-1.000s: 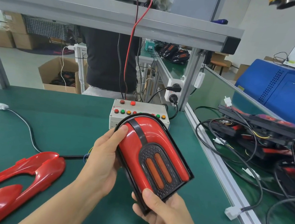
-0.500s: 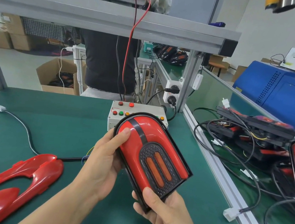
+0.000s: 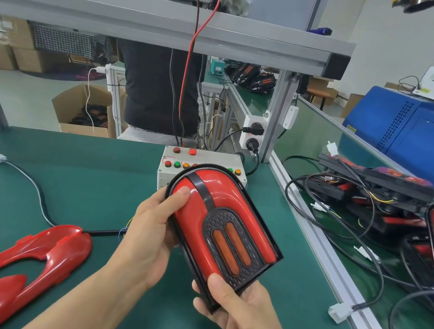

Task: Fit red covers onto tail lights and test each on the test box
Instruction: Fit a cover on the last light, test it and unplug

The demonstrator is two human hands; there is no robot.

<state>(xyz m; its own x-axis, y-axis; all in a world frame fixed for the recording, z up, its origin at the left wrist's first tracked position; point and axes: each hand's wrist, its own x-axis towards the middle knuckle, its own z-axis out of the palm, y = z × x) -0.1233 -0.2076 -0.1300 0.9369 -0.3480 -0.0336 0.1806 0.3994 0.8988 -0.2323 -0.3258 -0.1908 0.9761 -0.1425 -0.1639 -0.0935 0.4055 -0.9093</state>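
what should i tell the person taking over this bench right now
Left hand grips the tail light by its side, thumb on the red cover; right hand holds its lower end.
The light is held above the mat, in front of the test box.
Done: this light's cover looks seated.
Left: test it on the box, then fit the spare red covers at left onto the lights piled at right.
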